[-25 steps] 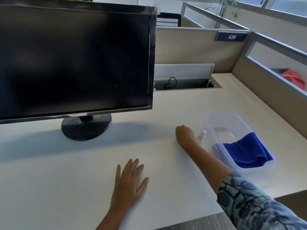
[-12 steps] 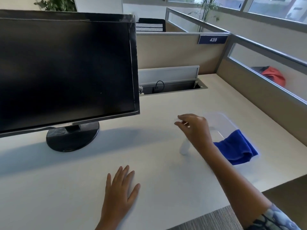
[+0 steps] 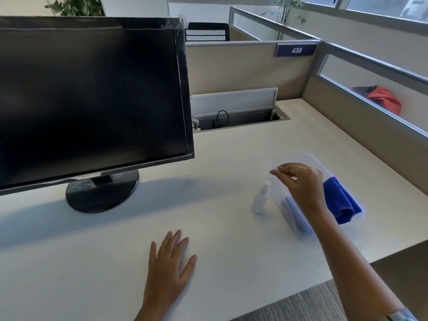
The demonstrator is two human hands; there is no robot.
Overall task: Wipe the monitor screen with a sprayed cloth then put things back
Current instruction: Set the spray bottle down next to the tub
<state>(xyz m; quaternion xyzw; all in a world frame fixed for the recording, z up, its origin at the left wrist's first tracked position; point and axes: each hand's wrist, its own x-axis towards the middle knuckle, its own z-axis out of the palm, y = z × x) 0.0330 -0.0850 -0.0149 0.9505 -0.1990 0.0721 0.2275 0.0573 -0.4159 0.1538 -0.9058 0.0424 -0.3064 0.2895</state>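
Observation:
The black monitor (image 3: 92,96) stands on its round base at the left of the white desk (image 3: 231,158), screen dark. A small white spray bottle (image 3: 260,198) stands upright on the desk, just left of a clear plastic box (image 3: 308,158). A folded blue cloth (image 3: 340,202) lies inside the box. My right hand (image 3: 301,181) is over the box's left side, its fingertips pinched on the edge of a clear lid (image 3: 294,218) that tilts up from the box. My left hand (image 3: 169,262) rests flat on the desk near the front edge, fingers spread, holding nothing.
An open cable tray (image 3: 238,119) with a plug sits in the desk behind the monitor. Beige partition walls (image 3: 243,68) close off the back and right sides. A red bag (image 3: 384,98) lies beyond the right partition. The desk's front edge runs just behind my left wrist.
My right hand has let go of the spray bottle, which now stands alone, and moved right to the clear box, pinching its lid. The left hand stays flat. My head has turned slightly.

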